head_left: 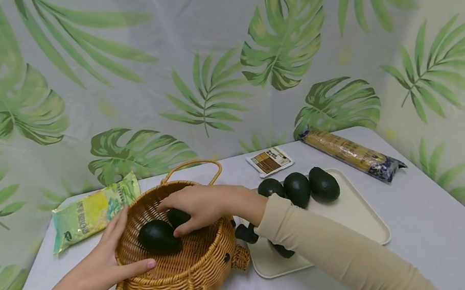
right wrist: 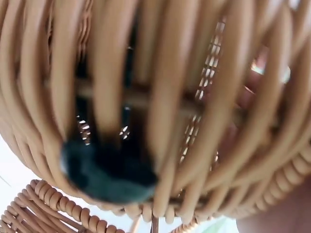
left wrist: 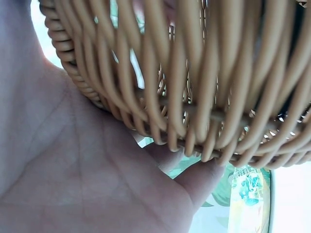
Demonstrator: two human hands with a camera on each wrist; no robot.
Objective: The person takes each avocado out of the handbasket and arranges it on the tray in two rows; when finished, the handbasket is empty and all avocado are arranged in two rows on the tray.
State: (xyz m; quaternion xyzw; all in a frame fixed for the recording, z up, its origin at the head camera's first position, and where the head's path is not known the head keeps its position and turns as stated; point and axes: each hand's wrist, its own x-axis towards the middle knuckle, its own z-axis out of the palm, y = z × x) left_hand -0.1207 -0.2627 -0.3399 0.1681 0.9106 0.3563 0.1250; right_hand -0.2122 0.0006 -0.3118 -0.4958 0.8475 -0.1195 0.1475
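A dark green avocado [head_left: 159,236] lies inside the wicker basket [head_left: 164,289]. Beside it is a second avocado [head_left: 177,217], partly covered by my right hand [head_left: 198,205], which reaches over the basket's right rim and holds it between thumb and fingers. My left hand [head_left: 99,264] holds the basket's left side, its thumb lying over the rim and the fingers along the outside. The palm [left wrist: 87,160] is against the woven wall [left wrist: 180,82] in the left wrist view. Woven strands [right wrist: 165,97] fill the right wrist view.
Right of the basket, a cream tray [head_left: 361,215] carries several avocados [head_left: 297,189], partly behind my right sleeve. A green-yellow packet [head_left: 90,214] lies at the back left. A small white-and-brown packet [head_left: 270,160] and a long noodle-like pack [head_left: 350,152] lie at the back right.
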